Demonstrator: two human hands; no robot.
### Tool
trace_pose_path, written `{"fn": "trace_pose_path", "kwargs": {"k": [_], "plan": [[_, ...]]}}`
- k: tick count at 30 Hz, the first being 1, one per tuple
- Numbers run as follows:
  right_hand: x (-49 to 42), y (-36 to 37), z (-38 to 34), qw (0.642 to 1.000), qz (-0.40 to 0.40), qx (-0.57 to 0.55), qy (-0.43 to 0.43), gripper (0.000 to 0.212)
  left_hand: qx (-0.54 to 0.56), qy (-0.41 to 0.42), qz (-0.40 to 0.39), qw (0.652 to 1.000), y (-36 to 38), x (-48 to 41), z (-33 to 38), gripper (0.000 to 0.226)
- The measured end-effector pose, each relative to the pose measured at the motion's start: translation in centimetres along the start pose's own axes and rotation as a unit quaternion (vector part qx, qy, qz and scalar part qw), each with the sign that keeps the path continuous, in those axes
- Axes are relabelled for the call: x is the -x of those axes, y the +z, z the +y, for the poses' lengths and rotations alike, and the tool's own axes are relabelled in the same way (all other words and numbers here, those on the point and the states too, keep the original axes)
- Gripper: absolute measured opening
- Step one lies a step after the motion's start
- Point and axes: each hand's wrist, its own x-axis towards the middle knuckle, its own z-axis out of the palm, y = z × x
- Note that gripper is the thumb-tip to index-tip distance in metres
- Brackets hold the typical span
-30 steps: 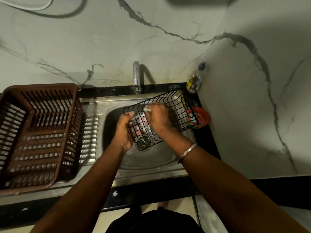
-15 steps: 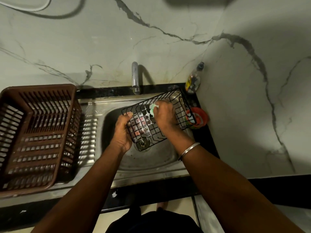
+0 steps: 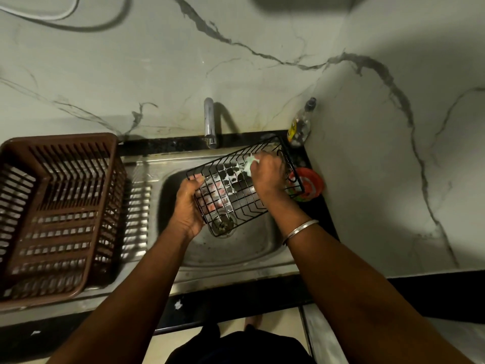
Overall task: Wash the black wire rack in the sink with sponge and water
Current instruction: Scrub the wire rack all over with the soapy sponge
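Over the sink, hands grip rack and sponge.

rack: thin black wire, slight sheen, white suds on it. sink: brushed steel, dull, wet. tap: shiny metal. basket: brown slatted plastic, matt. wall: glossy veined marble. bangle: polished metal. desk: black, glossy.
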Motion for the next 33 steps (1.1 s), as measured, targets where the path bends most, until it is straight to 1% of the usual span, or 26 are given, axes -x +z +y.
{"fn": "trace_pose_path", "kwargs": {"k": [1, 3, 4, 7, 8, 9, 10, 11, 12, 13, 15, 16, 17, 20, 21, 24, 25, 26, 28, 29, 30, 32, 33], "plan": [[0.2, 0.0, -0.3, 1.000, -0.011, 0.006, -0.018, 0.017, 0.000, -0.001, -0.001, 1.000, -0.1, 0.0, 0.0, 0.050], [0.8, 0.4, -1.2, 0.995, -0.055, 0.022, -0.080, 0.014, -0.005, 0.000, 0.003, 1.000, -0.2, -0.1, -0.1, 0.047], [0.8, 0.3, -1.1, 0.994, -0.055, 0.026, -0.086, 0.014, -0.005, -0.001, 0.002, 1.000, -0.2, -0.2, -0.2, 0.047], [-0.7, -0.7, 0.6, 0.998, 0.009, 0.068, -0.011, 0.014, -0.006, -0.001, -0.008, 1.000, -0.3, -0.2, 0.0, 0.044], [-0.8, -0.7, 0.9, 0.997, 0.021, 0.081, -0.005, 0.013, -0.006, 0.000, -0.011, 1.000, -0.2, -0.1, 0.0, 0.039], [-0.6, -0.6, 0.4, 0.996, 0.013, 0.081, -0.019, 0.012, -0.004, 0.001, -0.013, 1.000, -0.2, -0.1, 0.0, 0.035], [-0.1, -0.2, -0.4, 0.996, -0.012, 0.073, -0.048, 0.012, -0.001, 0.003, -0.012, 1.000, -0.1, -0.1, -0.1, 0.032], [0.3, 0.3, -1.0, 0.995, -0.039, 0.056, -0.075, 0.012, 0.001, 0.006, -0.010, 1.000, -0.1, -0.1, -0.2, 0.033], [0.5, 0.6, -1.1, 0.993, -0.056, 0.038, -0.095, 0.013, 0.001, 0.008, -0.008, 1.000, -0.2, -0.2, -0.2, 0.039], [0.4, 0.6, -0.9, 0.993, -0.054, 0.029, -0.097, 0.014, -0.001, 0.010, -0.006, 1.000, -0.4, -0.2, -0.2, 0.047], [-0.5, 0.0, 0.0, 0.998, -0.010, 0.039, -0.046, 0.016, -0.007, 0.014, -0.003, 1.000, -0.5, -0.1, 0.0, 0.063], [-0.8, -0.1, 0.3, 0.999, 0.013, 0.044, -0.020, 0.016, -0.008, 0.017, 0.001, 1.000, -0.6, -0.1, 0.1, 0.067], [-0.7, -0.1, 0.1, 0.999, 0.017, 0.046, -0.018, 0.016, -0.010, 0.020, 0.003, 1.000, -0.7, -0.2, 0.1, 0.068], [0.5, 0.5, -1.4, 0.995, -0.037, 0.032, -0.088, 0.012, -0.003, 0.016, -0.001, 1.000, -1.2, -0.3, -0.3, 0.063], [0.4, 0.4, -1.2, 0.995, -0.035, 0.024, -0.086, 0.012, 0.000, 0.015, -0.001, 1.000, -1.3, -0.3, -0.3, 0.062], [-0.9, -0.1, 0.1, 0.999, 0.032, 0.039, -0.010, 0.015, 0.002, 0.019, -0.009, 1.000, -1.1, 0.0, 0.0, 0.070], [-0.8, 0.0, 0.0, 0.999, 0.034, 0.032, -0.005, 0.014, 0.003, 0.018, -0.011, 1.000, -1.1, 0.0, 0.0, 0.069], [-0.4, 0.2, -0.7, 1.000, 0.020, 0.020, -0.013, 0.013, 0.008, 0.014, -0.010, 1.000, -1.1, 0.0, -0.1, 0.064], [0.3, 0.5, -1.8, 0.999, -0.016, -0.014, -0.038, 0.013, 0.014, 0.011, -0.004, 1.000, -1.4, -0.2, -0.1, 0.047], [0.3, 0.4, -1.6, 0.999, -0.019, -0.033, -0.036, 0.013, 0.014, 0.010, -0.004, 1.000, -1.5, -0.2, -0.2, 0.042], [0.1, 0.2, -1.3, 0.999, -0.005, -0.041, -0.022, 0.014, 0.014, 0.009, -0.006, 1.000, -1.5, -0.3, -0.2, 0.041], [-0.2, -0.3, -0.7, 0.999, 0.027, -0.041, 0.019, 0.015, 0.012, 0.010, -0.010, 1.000, -1.6, -0.4, -0.1, 0.047], [0.1, -0.3, -1.0, 0.998, 0.026, -0.044, 0.021, 0.016, 0.010, 0.011, -0.007, 1.000, -1.5, -0.5, -0.2, 0.056]]}}
